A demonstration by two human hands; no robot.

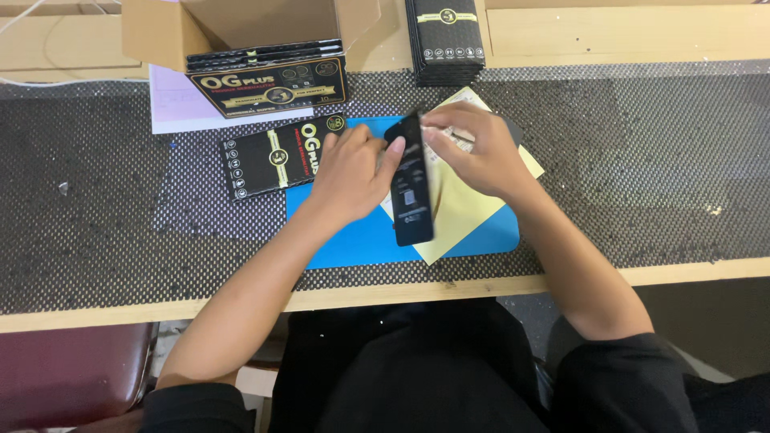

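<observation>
A workbench is seen from above, covered by a dark dotted mat [658, 160], with 2 bare forearms reaching in from the bottom edge. A slim black phone-shaped slab [412, 188] is held upright on its long edge over the middle of the bench, above a blue pad [361, 240] and a pale yellow sheet [461, 208] that lies tilted across that pad. The slab is gripped between both hands. The left hand [349, 172] is closed against its left face, with the thumb pressed near the upper end. The right hand [473, 148] is curled over the top right of the slab, fingertips pinching near its upper edge; something small and pale is seen under those fingers, too blurred to be told.

Just left of the left hand, a flat black packet with gold print [277, 156] is laid partly on the blue pad. Behind it, an open cardboard box [241, 28] is seen holding a black carton [273, 80] of similar packets. A stack of black packets [446, 40] is set at the far edge, well apart from the hands.
</observation>
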